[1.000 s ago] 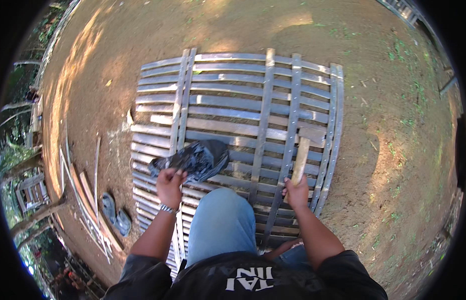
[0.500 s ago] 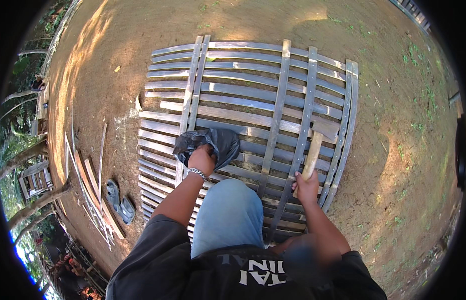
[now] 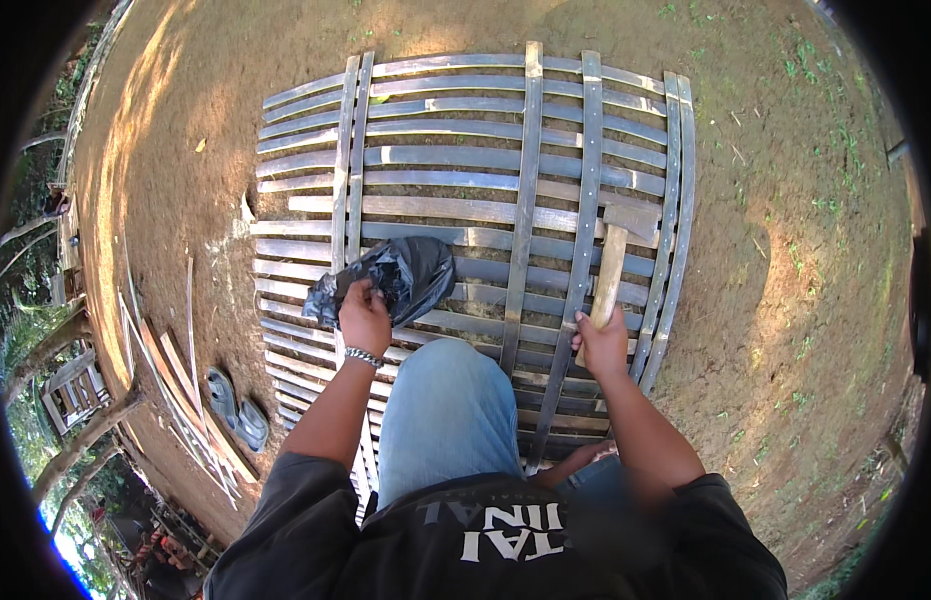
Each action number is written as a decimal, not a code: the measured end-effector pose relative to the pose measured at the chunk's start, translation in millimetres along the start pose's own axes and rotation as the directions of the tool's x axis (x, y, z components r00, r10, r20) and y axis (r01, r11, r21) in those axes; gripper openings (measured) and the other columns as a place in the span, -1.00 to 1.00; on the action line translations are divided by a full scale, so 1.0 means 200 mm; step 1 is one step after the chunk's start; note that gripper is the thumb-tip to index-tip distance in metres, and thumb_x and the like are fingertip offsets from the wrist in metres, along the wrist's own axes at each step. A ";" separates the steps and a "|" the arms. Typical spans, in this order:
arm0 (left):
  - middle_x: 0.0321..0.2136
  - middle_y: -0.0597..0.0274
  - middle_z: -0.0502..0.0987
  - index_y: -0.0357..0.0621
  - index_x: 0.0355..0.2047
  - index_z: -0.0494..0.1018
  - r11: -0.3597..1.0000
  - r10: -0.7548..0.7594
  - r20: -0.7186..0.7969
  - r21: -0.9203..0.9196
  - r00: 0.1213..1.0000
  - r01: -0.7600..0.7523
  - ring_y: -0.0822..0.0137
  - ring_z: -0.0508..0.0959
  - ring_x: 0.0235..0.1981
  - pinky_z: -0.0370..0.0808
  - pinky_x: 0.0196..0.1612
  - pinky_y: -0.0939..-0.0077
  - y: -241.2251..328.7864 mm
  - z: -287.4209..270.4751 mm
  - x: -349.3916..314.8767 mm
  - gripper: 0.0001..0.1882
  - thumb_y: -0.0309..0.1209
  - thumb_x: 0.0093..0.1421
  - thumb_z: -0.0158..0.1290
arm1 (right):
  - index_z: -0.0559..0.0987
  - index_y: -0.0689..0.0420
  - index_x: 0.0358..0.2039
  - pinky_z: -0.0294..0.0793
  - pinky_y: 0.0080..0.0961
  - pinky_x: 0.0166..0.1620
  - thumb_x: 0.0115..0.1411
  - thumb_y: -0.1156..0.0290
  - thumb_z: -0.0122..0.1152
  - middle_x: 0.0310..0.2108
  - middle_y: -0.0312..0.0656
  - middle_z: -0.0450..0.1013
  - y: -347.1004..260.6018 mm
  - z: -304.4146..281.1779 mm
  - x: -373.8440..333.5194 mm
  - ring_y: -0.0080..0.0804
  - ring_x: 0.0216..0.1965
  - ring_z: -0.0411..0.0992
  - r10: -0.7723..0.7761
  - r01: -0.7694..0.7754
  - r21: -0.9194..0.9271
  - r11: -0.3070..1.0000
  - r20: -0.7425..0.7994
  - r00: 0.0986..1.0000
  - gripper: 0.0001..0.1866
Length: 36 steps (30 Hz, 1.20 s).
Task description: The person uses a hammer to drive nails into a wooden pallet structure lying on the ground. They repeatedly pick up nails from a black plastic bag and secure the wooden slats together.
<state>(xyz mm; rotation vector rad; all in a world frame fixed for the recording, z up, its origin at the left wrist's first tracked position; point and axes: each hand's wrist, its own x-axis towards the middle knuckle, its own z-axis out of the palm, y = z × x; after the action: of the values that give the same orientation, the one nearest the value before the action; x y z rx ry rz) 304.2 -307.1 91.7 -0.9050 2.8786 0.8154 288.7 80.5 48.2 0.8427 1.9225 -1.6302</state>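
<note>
at the left, dark sandals (image 3: 251, 425) are lying on the ground (image 3: 186, 240). further right, the left hand (image 3: 366, 320) is curling its fingers at the mouth of a black plastic bag (image 3: 426, 275); i cannot tell whether they are pinching anything. the bag is resting on a slatted wooden panel (image 3: 446, 208), looking light, soft and probably slippery, its rim likely offering the best hold. the panel is looking stiff and fairly heavy. toward its right side, the right hand (image 3: 603, 343) is wrapping around the handle of a hammer (image 3: 611, 270), which is probably head-heavy and rigid, best gripped by that handle. counting across, two sandals, one bag, one panel with six crosspieces (image 3: 591, 150) and one hammer are showing.
</note>
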 end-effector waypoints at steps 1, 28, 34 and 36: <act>-0.34 0.01 0.70 -0.35 -0.07 0.54 0.995 -0.026 -0.025 -0.094 0.999 0.024 0.30 0.71 -0.36 0.60 -0.24 0.42 -0.08 0.03 0.01 -0.76 -0.53 0.27 0.17 | 0.37 0.25 -0.13 0.55 -0.49 -0.54 0.30 0.41 0.35 -0.50 -0.20 0.51 -0.01 0.00 0.00 -0.51 -0.61 0.51 0.002 -0.002 -0.001 1.000 -0.004 1.000 -0.67; -0.32 0.18 0.67 -0.28 -0.24 0.62 0.701 0.094 -0.240 -0.673 0.966 -0.235 0.38 0.64 -0.31 0.54 -0.20 0.45 1.09 0.75 0.43 -0.82 -0.42 0.24 0.30 | 0.34 0.22 -0.18 0.52 -0.51 -0.55 0.28 0.42 0.37 -0.50 -0.21 0.50 -0.04 0.02 -0.01 -0.53 -0.61 0.50 0.014 -0.014 0.016 1.000 -0.014 1.000 -0.66; -0.34 0.21 0.61 -0.09 -0.30 0.58 0.885 0.145 -0.417 -0.351 0.897 -0.306 0.12 0.59 -0.25 0.33 0.03 0.18 1.21 1.05 0.56 -0.88 -0.33 0.25 0.23 | 0.34 0.23 -0.13 0.54 -0.51 -0.52 0.29 0.44 0.35 -0.48 -0.22 0.49 0.00 -0.01 0.01 -0.53 -0.59 0.50 0.024 -0.027 0.050 0.998 0.043 0.999 -0.66; -0.31 0.22 0.61 -0.07 -0.29 0.59 0.899 0.138 -0.393 -0.335 0.909 -0.282 0.14 0.59 -0.23 0.32 0.05 0.18 1.21 1.07 0.55 -0.87 -0.32 0.26 0.23 | 0.34 0.22 -0.10 0.50 -0.50 -0.52 0.30 0.45 0.33 -0.47 -0.23 0.49 0.00 -0.02 0.00 -0.53 -0.59 0.49 0.047 -0.049 0.059 0.997 0.046 0.998 -0.67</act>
<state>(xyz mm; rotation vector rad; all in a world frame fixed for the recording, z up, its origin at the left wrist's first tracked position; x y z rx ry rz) 53.4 -92.1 3.3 -0.8457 3.2422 1.4195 287.9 83.5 48.7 0.8617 1.8175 -1.6712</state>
